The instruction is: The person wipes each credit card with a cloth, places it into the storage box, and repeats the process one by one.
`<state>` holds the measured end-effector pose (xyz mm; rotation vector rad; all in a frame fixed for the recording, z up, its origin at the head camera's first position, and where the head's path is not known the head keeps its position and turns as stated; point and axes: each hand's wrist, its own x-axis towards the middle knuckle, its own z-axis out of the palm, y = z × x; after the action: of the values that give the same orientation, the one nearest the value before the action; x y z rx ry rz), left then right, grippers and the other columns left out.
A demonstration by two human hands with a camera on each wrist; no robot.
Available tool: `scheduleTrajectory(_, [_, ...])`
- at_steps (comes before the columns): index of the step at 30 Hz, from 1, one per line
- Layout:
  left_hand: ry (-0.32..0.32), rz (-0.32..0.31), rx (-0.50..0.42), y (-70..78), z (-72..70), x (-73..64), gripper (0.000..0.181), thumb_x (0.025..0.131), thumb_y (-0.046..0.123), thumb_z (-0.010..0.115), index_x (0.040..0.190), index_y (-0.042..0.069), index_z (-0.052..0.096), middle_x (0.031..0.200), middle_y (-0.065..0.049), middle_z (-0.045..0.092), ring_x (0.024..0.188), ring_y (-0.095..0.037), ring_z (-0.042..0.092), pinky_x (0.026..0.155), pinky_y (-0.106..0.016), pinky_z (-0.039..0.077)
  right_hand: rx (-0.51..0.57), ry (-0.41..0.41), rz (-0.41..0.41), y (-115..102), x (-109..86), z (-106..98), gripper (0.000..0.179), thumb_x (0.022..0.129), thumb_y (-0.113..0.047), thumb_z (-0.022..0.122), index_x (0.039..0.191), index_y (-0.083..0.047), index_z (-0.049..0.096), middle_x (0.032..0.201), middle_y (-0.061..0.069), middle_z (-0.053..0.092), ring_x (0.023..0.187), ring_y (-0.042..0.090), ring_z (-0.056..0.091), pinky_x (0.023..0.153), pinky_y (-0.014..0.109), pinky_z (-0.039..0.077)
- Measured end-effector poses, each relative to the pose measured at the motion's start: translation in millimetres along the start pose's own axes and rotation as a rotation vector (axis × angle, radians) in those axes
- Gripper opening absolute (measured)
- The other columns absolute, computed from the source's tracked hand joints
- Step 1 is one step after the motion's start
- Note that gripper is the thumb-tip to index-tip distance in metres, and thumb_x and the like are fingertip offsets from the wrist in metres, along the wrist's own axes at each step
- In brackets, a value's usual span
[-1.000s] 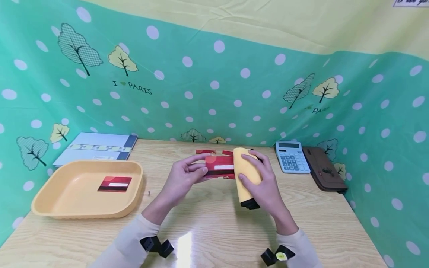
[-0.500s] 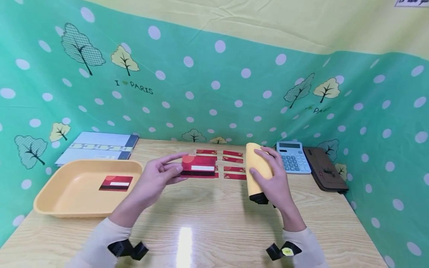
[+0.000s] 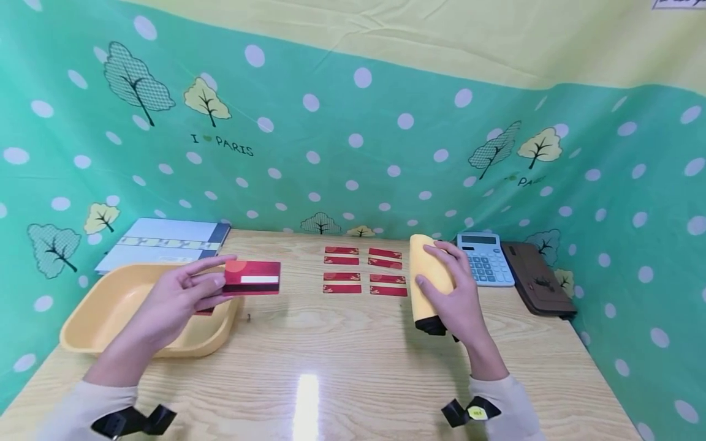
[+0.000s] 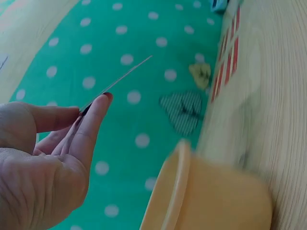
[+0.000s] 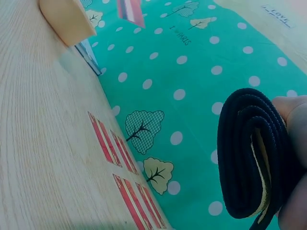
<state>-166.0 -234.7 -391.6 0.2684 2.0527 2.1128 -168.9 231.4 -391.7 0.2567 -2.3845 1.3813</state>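
My left hand [image 3: 184, 293] pinches a red card [image 3: 252, 269] by its left edge. The card has a white strip and a dark band, and it is held in the air over the right side of a pale orange plastic basin [image 3: 83, 343]. Seen edge-on in the left wrist view, the card [image 4: 128, 73] is a thin line between thumb and fingers. A second red card [image 3: 205, 311] in the basin is mostly hidden behind this hand. My right hand [image 3: 456, 291] grips a rolled yellow cloth [image 3: 427, 285] with black edging; the right wrist view shows its layered black end [image 5: 240, 158].
Several red strips [image 3: 342, 277] with gold marks lie in two columns at the middle back of the table [image 3: 353, 367]. A blue calculator [image 3: 485, 260] and a brown wallet [image 3: 535, 278] lie at the back right. Behind the basin is a pale blue folder [image 3: 165, 237]. A green dotted curtain surrounds the table.
My left hand has carried the red card left, away from the yellow cloth roll to the basin. My right hand has shifted slightly right with the roll, and the red strips are uncovered.
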Motion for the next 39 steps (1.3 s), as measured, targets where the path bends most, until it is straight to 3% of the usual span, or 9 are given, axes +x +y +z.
scheduleTrajectory(4, [-0.023, 0.023, -0.033, -5.6, -25.3, -6.4, 0.039, 0.106, 0.006, 0.056, 0.143, 0.018, 0.061, 0.119, 0.012, 0.075, 0.103, -0.007, 0.075, 0.087, -0.026, 0.064, -0.002, -0.001, -0.001, 0.6, 0.7, -1.3, 0.052, 0.095, -0.012, 0.075, 0.143, -0.023, 0.061, 0.157, 0.0, 0.039, 0.121, 0.015, 0.042, 0.085, 0.025, 0.046])
scheduleTrajectory(10, [-0.076, -0.003, -0.105, -14.7, -69.1, -15.8, 0.044, 0.106, -0.004, 0.049, 0.133, 0.024, 0.068, 0.123, 0.009, 0.075, 0.107, -0.008, 0.074, 0.089, -0.029, 0.064, 0.012, 0.007, 0.002, -0.1, 1.1, -3.1, 0.052, 0.094, -0.011, 0.075, 0.143, -0.023, 0.061, 0.157, -0.001, 0.04, 0.126, 0.014, 0.04, 0.086, 0.024, 0.045])
scheduleTrajectory(14, [-0.087, -0.025, -0.218, -23.2, -101.3, -23.5, 0.048, 0.106, -0.009, 0.043, 0.131, 0.022, 0.069, 0.122, 0.004, 0.076, 0.107, -0.014, 0.075, 0.09, -0.032, 0.064, 0.007, 0.006, 0.0, -0.7, 1.7, -3.3, 0.052, 0.095, -0.012, 0.075, 0.143, -0.024, 0.061, 0.157, -0.001, 0.04, 0.127, 0.014, 0.04, 0.087, 0.025, 0.044])
scheduleTrajectory(18, [-0.079, -0.072, -0.312, -30.4, -123.4, -28.4, 0.05, 0.106, -0.011, 0.041, 0.131, 0.021, 0.069, 0.121, 0.001, 0.075, 0.107, -0.022, 0.076, 0.092, -0.035, 0.063, 0.0, 0.003, 0.004, -1.0, 1.9, -3.2, 0.051, 0.095, -0.013, 0.075, 0.143, -0.024, 0.061, 0.157, -0.001, 0.039, 0.127, 0.014, 0.04, 0.087, 0.027, 0.044])
scheduleTrajectory(25, [-0.056, -0.161, -0.289, -37.0, -139.9, -26.1, 0.047, 0.105, -0.007, 0.046, 0.127, 0.025, 0.071, 0.117, 0.004, 0.076, 0.103, -0.029, 0.077, 0.094, -0.035, 0.062, -0.007, 0.004, 0.012, 0.1, 0.7, -2.9, 0.052, 0.095, -0.012, 0.075, 0.143, -0.023, 0.061, 0.157, 0.0, 0.039, 0.124, 0.015, 0.041, 0.086, 0.027, 0.044])
scheduleTrajectory(39, [0.019, -0.243, -0.162, -40.8, -141.9, -14.8, 0.042, 0.103, -0.004, 0.055, 0.117, 0.032, 0.073, 0.109, 0.012, 0.074, 0.099, -0.021, 0.078, 0.092, -0.037, 0.064, 0.026, 0.004, -0.003, 3.6, 1.1, -5.2, 0.051, 0.094, -0.012, 0.075, 0.142, -0.023, 0.062, 0.156, -0.001, 0.04, 0.129, 0.014, 0.039, 0.09, 0.028, 0.044])
